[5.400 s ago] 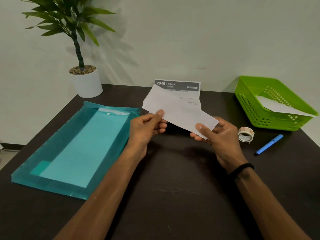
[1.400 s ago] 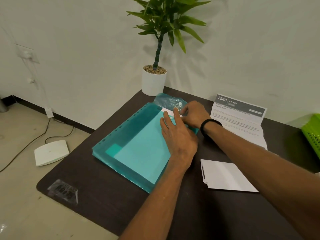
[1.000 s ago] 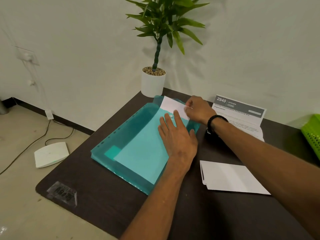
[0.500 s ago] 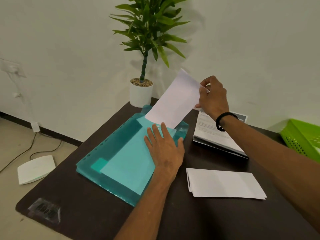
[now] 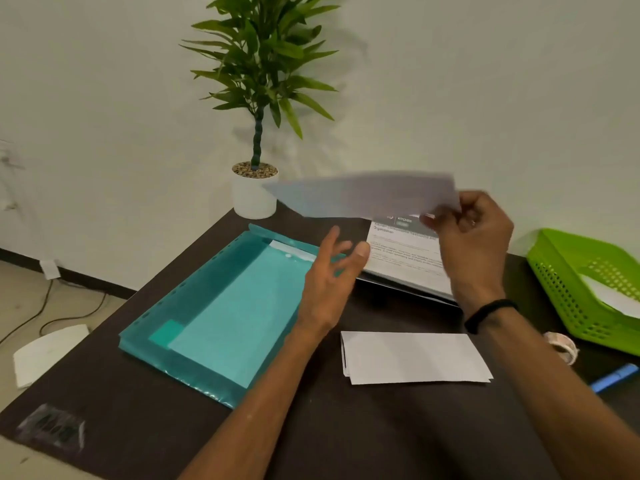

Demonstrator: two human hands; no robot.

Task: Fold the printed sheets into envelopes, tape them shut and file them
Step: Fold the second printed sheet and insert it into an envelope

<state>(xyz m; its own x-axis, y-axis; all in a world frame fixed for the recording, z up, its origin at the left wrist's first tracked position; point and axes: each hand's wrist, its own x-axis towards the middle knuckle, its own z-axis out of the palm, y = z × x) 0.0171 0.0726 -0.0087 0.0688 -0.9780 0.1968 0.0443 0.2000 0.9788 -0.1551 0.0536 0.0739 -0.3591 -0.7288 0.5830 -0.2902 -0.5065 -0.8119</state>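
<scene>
The right hand [image 5: 472,237] pinches a blurred sheet [image 5: 363,195] in the air; the left hand [image 5: 329,282] hovers, fingers spread, over the folder [image 5: 221,306].

glossy translucent plastic folder [image 5: 221,320]; matt white paper envelope [image 5: 415,356]; perforated plastic basket [image 5: 568,292]; matt dark table [image 5: 346,427].

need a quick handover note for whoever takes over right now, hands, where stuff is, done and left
Right hand pinches a blank sheet in the air, above the table.
Left hand open, at the teal folder's right edge.
A folded sheet lies on the table, not visibly taped, not filed.
Tape roll and blue pen sit at right, by the green basket holding paper.
Left: fold the held sheet, tape both, file them.
</scene>
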